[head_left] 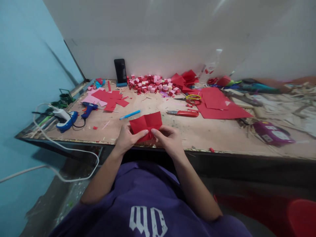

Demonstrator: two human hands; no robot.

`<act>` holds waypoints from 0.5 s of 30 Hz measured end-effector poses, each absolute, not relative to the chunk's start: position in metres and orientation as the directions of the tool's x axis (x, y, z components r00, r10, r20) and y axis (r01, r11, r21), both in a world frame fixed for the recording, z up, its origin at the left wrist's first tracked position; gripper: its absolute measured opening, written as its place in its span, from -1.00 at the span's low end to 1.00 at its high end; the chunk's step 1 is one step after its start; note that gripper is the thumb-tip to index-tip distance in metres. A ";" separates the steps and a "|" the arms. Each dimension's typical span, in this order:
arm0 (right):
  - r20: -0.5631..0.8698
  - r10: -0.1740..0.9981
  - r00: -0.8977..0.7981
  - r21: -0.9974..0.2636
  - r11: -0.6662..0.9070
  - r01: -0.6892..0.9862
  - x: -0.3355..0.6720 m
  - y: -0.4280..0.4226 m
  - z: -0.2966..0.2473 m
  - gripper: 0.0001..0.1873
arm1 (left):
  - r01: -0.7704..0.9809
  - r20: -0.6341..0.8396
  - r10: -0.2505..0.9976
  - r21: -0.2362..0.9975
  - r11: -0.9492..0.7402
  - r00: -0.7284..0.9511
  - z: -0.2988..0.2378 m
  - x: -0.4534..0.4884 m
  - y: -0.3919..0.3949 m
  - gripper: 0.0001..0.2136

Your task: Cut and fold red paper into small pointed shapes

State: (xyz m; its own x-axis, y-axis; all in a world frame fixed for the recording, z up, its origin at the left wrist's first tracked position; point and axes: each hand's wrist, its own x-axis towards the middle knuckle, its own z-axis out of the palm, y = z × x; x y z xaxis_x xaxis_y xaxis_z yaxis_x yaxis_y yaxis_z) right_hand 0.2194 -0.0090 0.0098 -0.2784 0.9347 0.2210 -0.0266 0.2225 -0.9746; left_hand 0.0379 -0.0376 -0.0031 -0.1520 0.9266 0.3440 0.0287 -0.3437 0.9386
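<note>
A creased piece of red paper (pixel 148 121) is held up at the table's front edge between my two hands. My left hand (pixel 127 136) pinches its lower left part, thumb on the near face. From the other side my right hand (pixel 170 140) grips it the same way, and the two thumbs almost meet at the centre fold. Fingers behind the sheet are partly hidden. Just beyond lie a blue pen (pixel 130 115) and a red-handled utility knife (pixel 184 113). Yellow-handled scissors (pixel 192 97) rest farther back on the right.
Small folded pink and red paper pieces (pixel 153 84) are heaped at the back, beside a propped phone (pixel 120 70). Left are red paper strips (pixel 111 98), a blue glue gun (pixel 89 109) and a power strip (pixel 67 121) with a white cable. Red sheets (pixel 219 105) and a purple packet (pixel 273 133) lie right.
</note>
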 end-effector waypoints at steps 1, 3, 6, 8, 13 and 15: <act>0.220 0.935 -0.279 -0.974 0.224 -0.019 0.219 -0.009 0.010 -0.57 | 0.027 0.346 0.926 0.938 -0.346 -0.151 -0.003 0.038 -0.038 -0.78; 0.222 0.935 -0.277 -0.974 0.228 -0.010 0.220 -0.010 0.010 -0.57 | 0.041 0.346 0.926 0.938 -0.343 -0.149 -0.002 0.039 -0.038 -0.77; 0.219 0.935 -0.278 -0.974 0.229 0.003 0.220 -0.011 0.012 -0.57 | 0.094 0.346 0.925 0.938 -0.334 -0.156 0.000 0.041 -0.039 -0.77; 0.216 0.934 -0.283 -0.974 0.228 0.007 0.220 -0.012 0.012 -0.57 | 0.114 0.354 0.920 0.934 -0.338 -0.167 0.001 0.042 -0.040 -0.79; 0.226 0.932 -0.284 -0.972 0.235 -0.006 0.220 -0.011 0.012 -0.59 | 0.127 0.371 0.914 0.927 -0.354 -0.166 0.002 0.042 -0.039 -0.81; 0.230 0.931 -0.284 -0.971 0.240 0.000 0.219 -0.010 0.012 -0.57 | 0.133 0.382 0.910 0.922 -0.363 -0.161 0.003 0.042 -0.039 -0.82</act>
